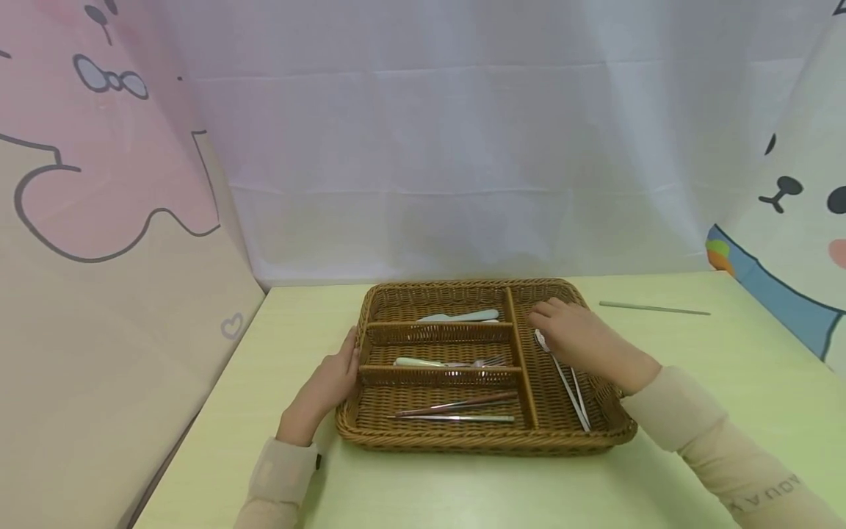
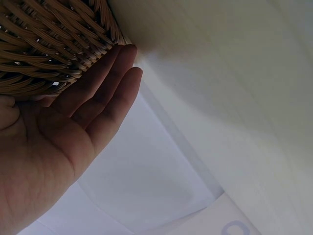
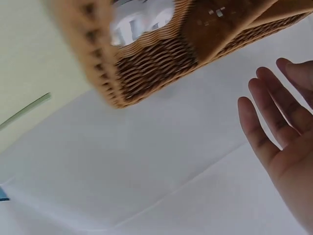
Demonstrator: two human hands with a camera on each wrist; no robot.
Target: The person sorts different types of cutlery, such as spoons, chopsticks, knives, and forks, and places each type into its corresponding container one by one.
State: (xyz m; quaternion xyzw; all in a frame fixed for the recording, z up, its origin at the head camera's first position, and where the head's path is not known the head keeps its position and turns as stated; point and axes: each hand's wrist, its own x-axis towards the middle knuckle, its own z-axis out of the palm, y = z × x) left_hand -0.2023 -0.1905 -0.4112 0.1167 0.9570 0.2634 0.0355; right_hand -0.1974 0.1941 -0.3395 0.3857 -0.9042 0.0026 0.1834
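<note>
A brown wicker basket (image 1: 476, 442) with wooden dividers stands on the table, cutlery in its compartments. At its left side, my left hand (image 1: 333, 376) touches the outer wall with extended fingers; the left wrist view shows those fingers (image 2: 108, 100) along the weave. Over the right compartment hovers my right hand (image 1: 575, 334), its fingers loosely spread and nothing between them in the right wrist view. Below it lie metal spoons (image 1: 541, 340), handles toward the front; their shiny bowls (image 3: 144, 19) show in the right wrist view.
Pale-handled knives (image 1: 471, 317) lie in the back left compartment, forks (image 1: 487, 362) in the middle one, chopsticks (image 1: 456, 418) in the front one. A thin green stick (image 1: 654, 307) lies on the table right of the basket. A white cloth (image 1: 423, 147) hangs behind.
</note>
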